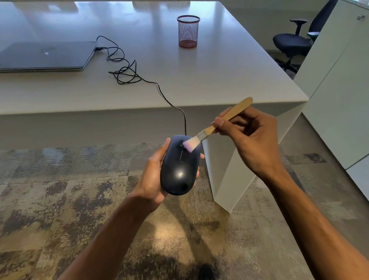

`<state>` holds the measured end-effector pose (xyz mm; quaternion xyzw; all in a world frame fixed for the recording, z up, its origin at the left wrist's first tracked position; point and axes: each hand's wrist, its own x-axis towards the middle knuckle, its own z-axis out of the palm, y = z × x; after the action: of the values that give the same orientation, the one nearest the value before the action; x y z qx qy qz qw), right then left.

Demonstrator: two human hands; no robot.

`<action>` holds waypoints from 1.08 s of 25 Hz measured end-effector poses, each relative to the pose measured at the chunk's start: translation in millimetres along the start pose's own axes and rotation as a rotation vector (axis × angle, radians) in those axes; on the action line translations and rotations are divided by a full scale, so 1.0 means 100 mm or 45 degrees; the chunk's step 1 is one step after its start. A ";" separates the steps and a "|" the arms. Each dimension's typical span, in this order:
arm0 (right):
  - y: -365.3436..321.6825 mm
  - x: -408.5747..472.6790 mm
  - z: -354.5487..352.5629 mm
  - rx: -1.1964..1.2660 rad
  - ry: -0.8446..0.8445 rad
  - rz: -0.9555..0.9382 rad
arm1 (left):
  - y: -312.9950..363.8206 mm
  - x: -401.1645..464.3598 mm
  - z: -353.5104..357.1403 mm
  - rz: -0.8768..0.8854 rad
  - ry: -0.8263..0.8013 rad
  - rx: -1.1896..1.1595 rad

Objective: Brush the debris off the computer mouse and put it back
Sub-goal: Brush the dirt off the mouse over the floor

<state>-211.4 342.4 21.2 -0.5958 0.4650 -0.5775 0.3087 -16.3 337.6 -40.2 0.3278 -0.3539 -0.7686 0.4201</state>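
Mouse (179, 168) cradled in my left hand (151, 180), off desk (228, 69), above carpet. Right hand (251, 138) fingers pinched on wooden brush (218, 124), bristles at scroll wheel. Short light flicks outward (cable (128, 71) taut-ish, avoid tugging), tilt mouse so debris drops.

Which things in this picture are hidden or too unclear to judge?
- Debris on the mouse, head view: too small to see.
- Underside of the mouse: covered by the left hand.
- Brush handle middle: hidden by right hand fingers.
- Cable plug at the laptop: too small to confirm.
- Inside of the mesh cup: unclear.
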 end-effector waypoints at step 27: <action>0.02 0.01 0.26 -0.045 0.055 -0.194 | 0.00 0.07 -0.06 -0.001 0.254 0.186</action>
<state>-186.8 335.8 16.2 -0.6222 0.4349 -0.6037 0.2434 -14.3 329.6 -45.4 0.4325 -0.3653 -0.7045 0.4279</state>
